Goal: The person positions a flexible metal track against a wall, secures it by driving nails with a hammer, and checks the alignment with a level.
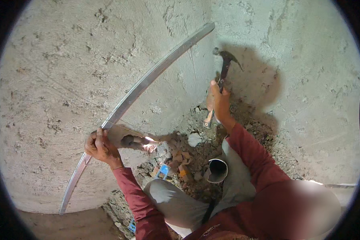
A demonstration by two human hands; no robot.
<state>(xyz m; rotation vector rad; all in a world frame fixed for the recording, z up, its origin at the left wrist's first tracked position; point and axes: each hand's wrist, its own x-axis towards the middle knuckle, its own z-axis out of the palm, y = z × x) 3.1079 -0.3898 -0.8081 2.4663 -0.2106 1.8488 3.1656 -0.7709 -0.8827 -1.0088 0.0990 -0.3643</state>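
Observation:
My left hand (103,149) presses a long, pale metal channel (146,78) against the rough plastered wall, its fingers closed over the channel's edge. The channel slants from the lower left up to the wall corner and looks curved in this view. In my right hand (221,103) is a claw hammer (227,64), gripped by the handle with its head up and apart from the channel. The hammer's shadow falls on the right wall. Whether my left fingers also pinch a small nail or screw cannot be made out.
Rubble and loose earth (195,139) lie along the wall's foot. An open-ended round tube (217,171) stands between my knees. A blue plastic piece (163,171) rests by the broken bricks (180,158). Near my left hand, a dark pipe end (128,141) protrudes from the wall.

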